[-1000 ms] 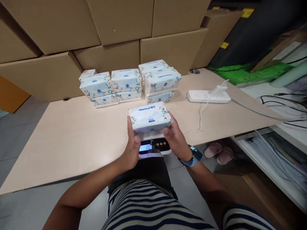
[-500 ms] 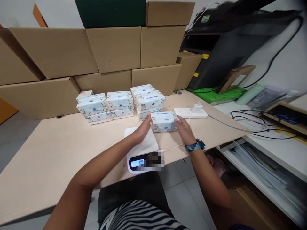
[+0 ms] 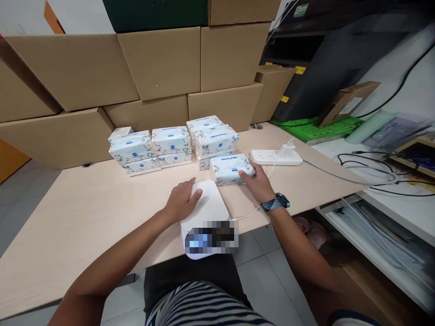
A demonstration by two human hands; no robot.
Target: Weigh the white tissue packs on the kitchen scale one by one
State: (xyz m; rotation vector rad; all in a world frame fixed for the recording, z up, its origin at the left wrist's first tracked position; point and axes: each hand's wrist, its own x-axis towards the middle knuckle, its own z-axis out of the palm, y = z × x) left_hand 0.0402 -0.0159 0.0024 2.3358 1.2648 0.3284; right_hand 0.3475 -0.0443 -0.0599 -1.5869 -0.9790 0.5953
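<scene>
My right hand (image 3: 257, 182) is closed on the right end of a tissue pack (image 3: 222, 173), its thumb on the top face. This pack is white and blue with a flower print, and it lies on the table just beyond a white digital scale (image 3: 209, 203). With my left hand (image 3: 183, 199) I grasp the scale's left edge, thumb over the top and the other fingers along the side. The scale's plate is bare, and its lit display is blurred out. Behind stand stacked tissue packs, a left group (image 3: 131, 147), a middle group (image 3: 171, 140) and a right group (image 3: 217, 140).
A white power strip (image 3: 265, 157) with a plugged-in adapter lies at the right. A white cable (image 3: 249, 213) runs from the scale. Cardboard boxes (image 3: 159, 63) wall off the back of the table (image 3: 84, 217). A green crate (image 3: 302, 131) sits beyond the right edge.
My left hand has left the tissue pack's left side and come down to the scale's left edge. The right hand stays on the pack, its thumb now on the top. The scale appears slightly nearer.
</scene>
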